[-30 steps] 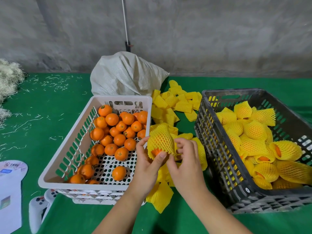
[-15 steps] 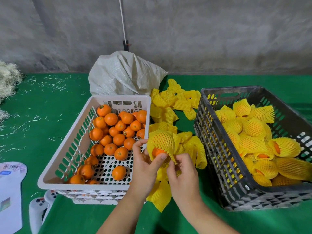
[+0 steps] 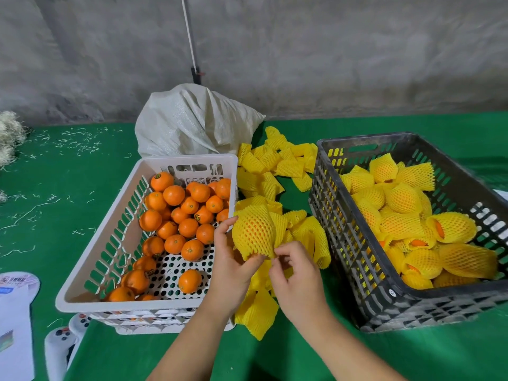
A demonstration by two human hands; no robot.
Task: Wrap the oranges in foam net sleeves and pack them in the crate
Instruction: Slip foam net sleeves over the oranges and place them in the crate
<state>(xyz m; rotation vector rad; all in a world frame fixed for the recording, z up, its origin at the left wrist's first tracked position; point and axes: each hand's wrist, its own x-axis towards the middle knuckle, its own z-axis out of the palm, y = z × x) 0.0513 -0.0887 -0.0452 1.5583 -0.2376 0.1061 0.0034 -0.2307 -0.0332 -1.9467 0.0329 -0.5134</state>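
Sleeve pulled down over the orange, nearly ready for the crate

At frame centre the left hand (image 3: 231, 266) holds the sleeved orange (image 3: 253, 232); the orange patch that showed at the net's lower mouth half a second ago is now covered, so packing into the dark crate (image 3: 357, 273) at right looks next. The right hand (image 3: 295, 273) has its grip pinched at the sleeve's lower edge. The white basket (image 3: 115, 232) of bare oranges sits left on the table (image 3: 82, 188); both forearms are cut off below.

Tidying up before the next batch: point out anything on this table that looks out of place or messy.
Pale straw-like shreds lie scattered over the green table at the far left, by a fluffy heap at the edge. A white game controller sits half under the white crate. Loose foam sleeves lie strewn between the crates.
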